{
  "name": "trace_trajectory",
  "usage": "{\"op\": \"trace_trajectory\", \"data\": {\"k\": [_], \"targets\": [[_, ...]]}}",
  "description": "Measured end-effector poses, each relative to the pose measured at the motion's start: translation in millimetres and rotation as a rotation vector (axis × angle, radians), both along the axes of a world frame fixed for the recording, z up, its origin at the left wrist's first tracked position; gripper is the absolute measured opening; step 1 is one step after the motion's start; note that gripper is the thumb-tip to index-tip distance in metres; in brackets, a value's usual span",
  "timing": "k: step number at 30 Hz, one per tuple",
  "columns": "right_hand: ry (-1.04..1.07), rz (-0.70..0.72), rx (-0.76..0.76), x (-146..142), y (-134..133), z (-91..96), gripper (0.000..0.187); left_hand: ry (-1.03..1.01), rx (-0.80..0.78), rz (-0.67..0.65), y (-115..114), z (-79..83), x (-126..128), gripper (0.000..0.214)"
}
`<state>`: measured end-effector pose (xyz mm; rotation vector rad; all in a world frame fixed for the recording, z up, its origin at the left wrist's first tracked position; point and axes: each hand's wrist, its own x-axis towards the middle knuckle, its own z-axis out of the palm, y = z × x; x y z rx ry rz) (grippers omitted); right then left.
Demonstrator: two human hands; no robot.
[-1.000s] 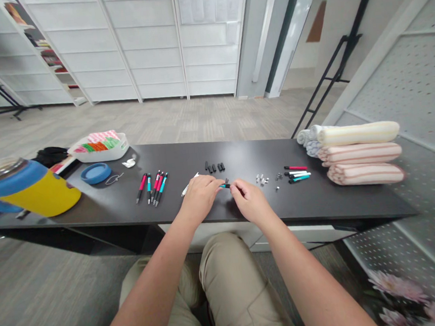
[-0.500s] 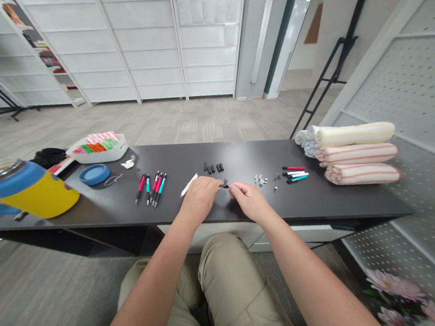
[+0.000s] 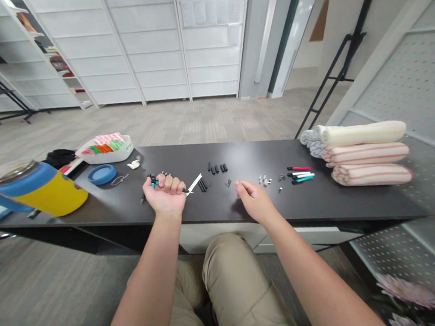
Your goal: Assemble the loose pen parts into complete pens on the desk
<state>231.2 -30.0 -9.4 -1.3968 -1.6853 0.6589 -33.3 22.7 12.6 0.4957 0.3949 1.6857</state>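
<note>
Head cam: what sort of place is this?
Probably an office or work room: carpet-tile floor, white wall shelves, and a dark desk with pens and folded towels set out.

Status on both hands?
Left hand: curled around teal pen. Right hand: empty, open, near small black parts. White pen piece beside left fingers.

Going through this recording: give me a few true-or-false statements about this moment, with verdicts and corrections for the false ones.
1. The left hand is curled around a teal-and-black pen. True.
2. The right hand grips a pen. False: it holds nothing visible and is nearest the small metal parts.
3. The striped towels are stacked at the table's right end. True.
4. The short black tubes are inside a white basket. False: they lie on the dark tabletop.
</note>
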Motion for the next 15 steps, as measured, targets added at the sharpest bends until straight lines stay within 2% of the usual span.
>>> {"op": "trace_trajectory", "data": {"k": [9, 15], "targets": [[-0.027, -0.007, 0.011, -1.6, -2.3, 1.7, 0.054, -0.048, 0.007, -0.030, 0.6, -5.7, -1.0, 0.052], [-0.037, -0.011, 0.001, -2.2, -2.7, 0.5, 0.052, -0.037, -0.007, -0.046, -0.3, -3.4, 0.3, 0.056]]}}
